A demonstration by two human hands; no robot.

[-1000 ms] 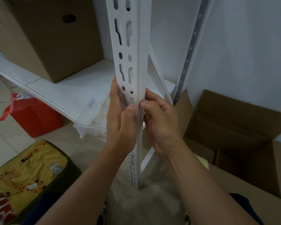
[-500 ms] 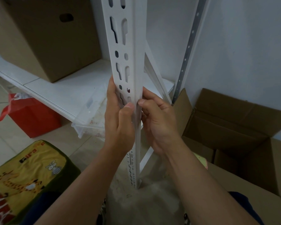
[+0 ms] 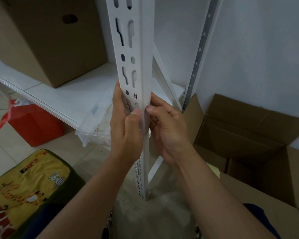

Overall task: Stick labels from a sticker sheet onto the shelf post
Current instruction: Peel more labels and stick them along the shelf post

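A white slotted metal shelf post (image 3: 136, 49) stands upright in the middle of the view and runs down to the floor. My left hand (image 3: 126, 128) wraps the post's left face, its thumb pressing on the front corner edge. My right hand (image 3: 167, 128) curls round the right face, its thumb tip pressing the same corner just beside the left thumb. Whatever lies under the thumbs is white and I cannot make out a label. No sticker sheet is in view.
A white shelf board (image 3: 67, 94) carries a large cardboard box (image 3: 47, 42) at the left. Below lie a clear plastic bin (image 3: 95, 125), a red bag (image 3: 34, 123) and a yellow giraffe cushion (image 3: 26, 183). Open cardboard boxes (image 3: 245, 135) sit at the right by the wall.
Both hands have slid slightly up the post together, thumbs still pressed on its corner edge; the camera has shifted a little.
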